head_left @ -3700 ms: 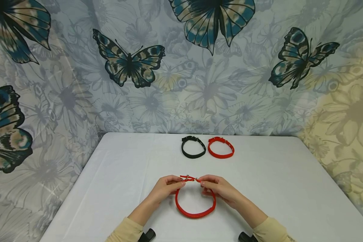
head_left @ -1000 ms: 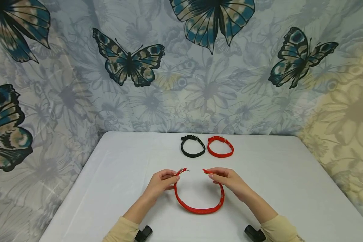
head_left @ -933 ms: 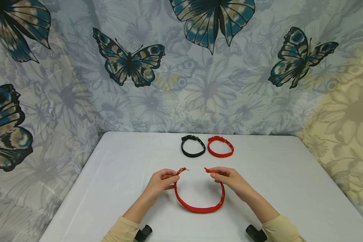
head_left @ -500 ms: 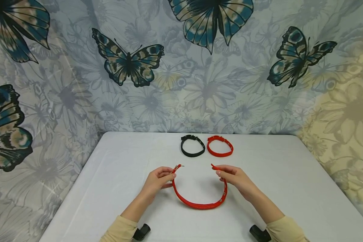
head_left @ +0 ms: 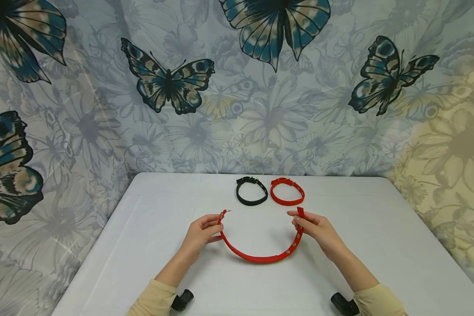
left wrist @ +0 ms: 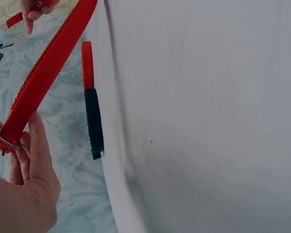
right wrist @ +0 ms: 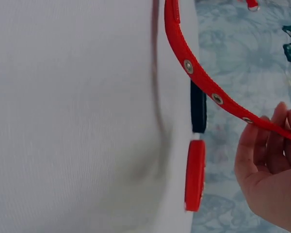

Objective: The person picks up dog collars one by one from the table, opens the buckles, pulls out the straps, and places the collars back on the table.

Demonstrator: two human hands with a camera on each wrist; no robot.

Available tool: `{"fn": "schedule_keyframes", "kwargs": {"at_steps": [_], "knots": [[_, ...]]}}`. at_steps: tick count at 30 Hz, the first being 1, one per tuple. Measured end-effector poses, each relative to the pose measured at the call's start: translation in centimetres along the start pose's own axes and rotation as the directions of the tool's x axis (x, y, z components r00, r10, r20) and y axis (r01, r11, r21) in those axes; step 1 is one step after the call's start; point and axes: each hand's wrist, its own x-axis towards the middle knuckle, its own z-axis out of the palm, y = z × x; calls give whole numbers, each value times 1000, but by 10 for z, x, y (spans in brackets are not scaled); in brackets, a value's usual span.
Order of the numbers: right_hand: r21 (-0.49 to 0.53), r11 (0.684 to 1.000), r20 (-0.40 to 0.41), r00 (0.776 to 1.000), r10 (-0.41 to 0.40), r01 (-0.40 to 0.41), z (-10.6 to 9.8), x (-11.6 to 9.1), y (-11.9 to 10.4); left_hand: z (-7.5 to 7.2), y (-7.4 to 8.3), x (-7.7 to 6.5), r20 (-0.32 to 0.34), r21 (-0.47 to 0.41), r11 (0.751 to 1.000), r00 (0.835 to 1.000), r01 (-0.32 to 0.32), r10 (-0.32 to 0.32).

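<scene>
In the head view, we see the open red collar (head_left: 264, 260) bowed in a U between left hand (head_left: 199, 231) and right hand (head_left: 319, 229), its long axis running side to side, its curve dipping toward us; neither hand is nearer. In the left wrist view, the left hand pinches it at a metal loop (left wrist: 8, 144). In the right wrist view, we follow its eyelets (right wrist: 217, 99) toward the right hand's pinch.

This looks like a booth: butterfly-print backdrop (head_left: 276, 123), white table (head_left: 158, 206).
</scene>
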Motion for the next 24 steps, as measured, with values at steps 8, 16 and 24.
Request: {"fn": "schedule_keyframes", "kwargs": {"at_steps": [8,16,24], "knots": [[5,1000,-119,993,-13,14,-18,5,8,-4,1,13,-17,27,999,999,-34,34],[100,995,-188,982,-3,22,-35,13,19,-8,0,29,-78,179,981,993,-78,94],[133,991,-200,979,41,-14,-50,18,31,-10,-7,40,-68,419,902,988,-100,141]]}}
